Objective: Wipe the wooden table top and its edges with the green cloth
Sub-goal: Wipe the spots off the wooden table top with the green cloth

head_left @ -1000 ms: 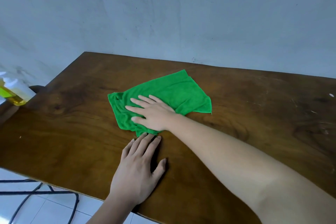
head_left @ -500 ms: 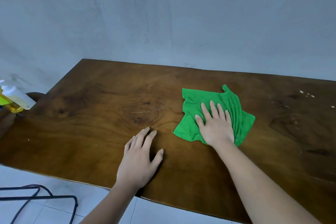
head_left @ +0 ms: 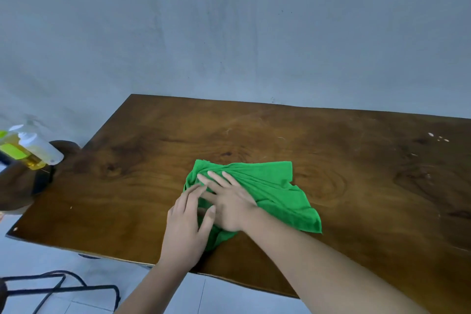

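- The dark brown wooden table top [head_left: 356, 186] with strong grain stands against a pale blue-grey wall [head_left: 229, 33]; its near edge runs across the lower part of the view.
- The crumpled bright green cloth [head_left: 275, 191] lies on the table near the middle, closer to the near edge than to the wall, with folds bunched toward its left side and one corner trailing to the lower right.
- The right hand [head_left: 226, 201] lies palm down on the left part of the cloth, fingers spread and stretched flat, pressing the fabric against the wood rather than clutching it.
- The left hand [head_left: 186, 224] rests flat on the table just beside the right hand, fingers extended and loose; its fingertips touch the cloth's left edge and overlap the right hand, and it grasps nothing.
- Both bare forearms reach in from the bottom of the view.
- A clear plastic spray bottle with yellow liquid [head_left: 28, 148] sits beyond the table's left end, well apart from the cloth.
- A few small white specks [head_left: 438, 136] mark the far right of the wood.
- A black metal frame [head_left: 63, 288] stands on the pale tiled floor [head_left: 51, 250] below the near edge, at lower left.
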A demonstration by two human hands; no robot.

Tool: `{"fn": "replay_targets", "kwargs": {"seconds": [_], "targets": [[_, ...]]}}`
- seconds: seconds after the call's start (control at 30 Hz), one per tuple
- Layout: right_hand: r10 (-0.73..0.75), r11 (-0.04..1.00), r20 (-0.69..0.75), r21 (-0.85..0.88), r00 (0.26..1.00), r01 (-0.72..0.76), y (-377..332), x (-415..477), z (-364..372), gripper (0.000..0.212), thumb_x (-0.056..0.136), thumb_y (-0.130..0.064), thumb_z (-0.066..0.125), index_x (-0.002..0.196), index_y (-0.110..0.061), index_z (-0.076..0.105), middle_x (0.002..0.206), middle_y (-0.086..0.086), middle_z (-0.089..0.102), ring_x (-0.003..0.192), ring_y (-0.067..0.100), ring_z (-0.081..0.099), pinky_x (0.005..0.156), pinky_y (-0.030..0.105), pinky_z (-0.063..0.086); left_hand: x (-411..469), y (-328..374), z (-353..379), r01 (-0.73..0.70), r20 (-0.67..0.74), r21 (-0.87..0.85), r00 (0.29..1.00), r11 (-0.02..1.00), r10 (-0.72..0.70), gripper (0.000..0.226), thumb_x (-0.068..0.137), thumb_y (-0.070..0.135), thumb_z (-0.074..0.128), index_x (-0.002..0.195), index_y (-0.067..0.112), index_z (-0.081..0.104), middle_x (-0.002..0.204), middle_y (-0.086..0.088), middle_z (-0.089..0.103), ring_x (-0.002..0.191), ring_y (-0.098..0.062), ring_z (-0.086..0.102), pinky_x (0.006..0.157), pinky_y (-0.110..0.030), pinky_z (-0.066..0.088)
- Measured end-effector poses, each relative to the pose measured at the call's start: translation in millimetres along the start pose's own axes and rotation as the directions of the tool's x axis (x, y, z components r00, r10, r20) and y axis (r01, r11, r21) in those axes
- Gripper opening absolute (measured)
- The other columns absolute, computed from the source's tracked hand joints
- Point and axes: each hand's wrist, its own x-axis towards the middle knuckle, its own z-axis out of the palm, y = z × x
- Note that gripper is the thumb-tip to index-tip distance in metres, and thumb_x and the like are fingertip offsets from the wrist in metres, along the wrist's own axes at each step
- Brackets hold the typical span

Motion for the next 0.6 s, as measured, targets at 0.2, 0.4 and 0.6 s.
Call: {"fn": "replay_targets", "kwargs": {"seconds": [0.2,0.4,0.6], "targets": [[0.165,0.984,-0.04,0.083,0.986,-0.161,59,68,-26,0.082,0.103,-0.088,0.006,0.174,-0.048,0.004,0.183,-0.01,-0.012,0.171,0.018,-0.011,0.138,0.053,-0.004,-4,-53,-19,-0.037,0.075,0.171,0.997,0.985,0.025,0.057,0.107,0.061,0.052,0.158,0.036,0.047,0.164,0.019,0.043,0.153,-0.01,0.044,0.124,-0.041,0.038],[0.468,0.881,-0.117,0.144,0.876,-0.451,156,57,-38,0.084,0.101,-0.089,0.002,0.174,-0.047,-0.001,0.183,-0.006,-0.012,0.171,0.021,-0.008,0.138,0.053,-0.003,2,-70,-22,-0.085,0.142,0.273,0.989,0.958,0.047,0.07,0.105,0.075,0.038,0.167,0.043,0.038,0.178,0.021,0.026,0.166,-0.006,0.019,0.133,-0.037,0.023],[0.792,0.608,-0.115,0.236,0.599,-0.758,237,-6,-24,0.089,0.1,-0.087,0.0,0.176,-0.042,0.002,0.186,-0.002,-0.007,0.172,0.024,-0.004,0.138,0.052,0.001,11,-70,-19,-0.109,0.201,0.362,0.979,0.926,0.037,0.083,0.102,0.087,0.01,0.173,0.046,0.019,0.183,0.02,0.005,0.168,-0.003,-0.01,0.139,-0.041,0.004]]}}
